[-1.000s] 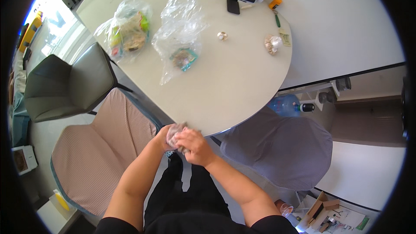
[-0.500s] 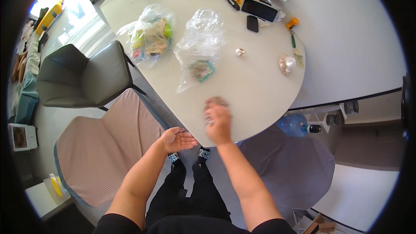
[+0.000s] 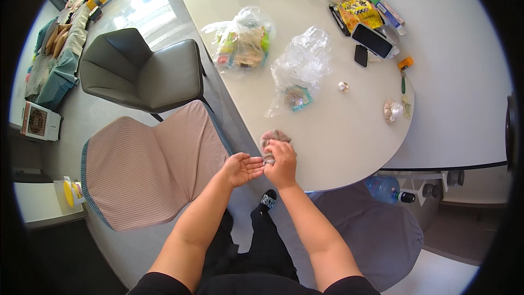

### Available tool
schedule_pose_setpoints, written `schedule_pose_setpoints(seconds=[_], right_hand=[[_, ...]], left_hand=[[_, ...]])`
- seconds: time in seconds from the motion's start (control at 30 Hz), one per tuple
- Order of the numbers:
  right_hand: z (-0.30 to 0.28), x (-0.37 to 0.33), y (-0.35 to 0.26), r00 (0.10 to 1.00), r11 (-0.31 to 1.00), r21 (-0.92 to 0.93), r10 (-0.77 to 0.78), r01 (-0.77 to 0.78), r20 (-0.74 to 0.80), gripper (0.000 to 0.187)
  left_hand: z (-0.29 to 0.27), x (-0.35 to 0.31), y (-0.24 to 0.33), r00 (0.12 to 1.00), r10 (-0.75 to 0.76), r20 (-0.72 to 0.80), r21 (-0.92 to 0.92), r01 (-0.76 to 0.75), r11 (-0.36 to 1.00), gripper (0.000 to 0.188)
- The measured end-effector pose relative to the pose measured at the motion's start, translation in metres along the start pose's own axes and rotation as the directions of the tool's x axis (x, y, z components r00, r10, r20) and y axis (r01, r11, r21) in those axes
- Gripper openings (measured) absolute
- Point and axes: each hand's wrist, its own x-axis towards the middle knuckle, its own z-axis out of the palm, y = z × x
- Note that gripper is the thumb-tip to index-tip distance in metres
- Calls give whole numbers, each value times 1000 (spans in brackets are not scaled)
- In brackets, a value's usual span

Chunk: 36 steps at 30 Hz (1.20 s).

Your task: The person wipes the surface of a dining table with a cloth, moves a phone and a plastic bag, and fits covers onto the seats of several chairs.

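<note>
head view: right grip [image 3: 281, 165] clutches a crumpled pink-grey cloth [image 3: 275, 135], bulging just ahead of it at the edge of the cream worktop [image 3: 338, 145]; left grip [image 3: 243, 170], palm-up, empty, beside it. probably light, limp; best bunched from above.

A black top [image 3: 245, 287] with short black sleeves [image 3: 349, 285], black trousers [image 3: 267, 246] and dark footwear [image 3: 267, 200] with bold pale markings; left hand [image 3: 243, 170], right hand [image 3: 280, 165] and forearms [image 3: 192, 226] bare.
</note>
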Motion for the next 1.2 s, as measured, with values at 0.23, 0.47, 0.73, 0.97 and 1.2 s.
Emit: schedule_pose_setpoints(seconds=[0.23, 0.47, 0.73, 0.97, 1.2], right_hand=[[-10, -14, -3, 947, 982, -71, 149, -176, -283, 22], [-6, -52, -52, 930, 937, 119, 344, -330, -129, 32], [-63, -64, -6, 909, 913, -148, 340, -381, -243, 55], [-193, -140, -23, 825, 909, 1, 379, -417, -419, 18], [-444, -312, 87, 697, 557, -470, 311, -685, -647, 18]], left_hand=[[-3, -20, -3, 997, 14, 76, 8, -15, 1000, 44], [-30, -24, -9, 992, -84, 97, 116, 73, 991, 44], [5, -32, -48, 969, -187, 159, 190, 156, 969, 42], [68, -15, -144, 918, -292, 268, 174, 252, 952, 39], [100, 50, -328, 858, -490, 152, 163, 467, 869, 39]])
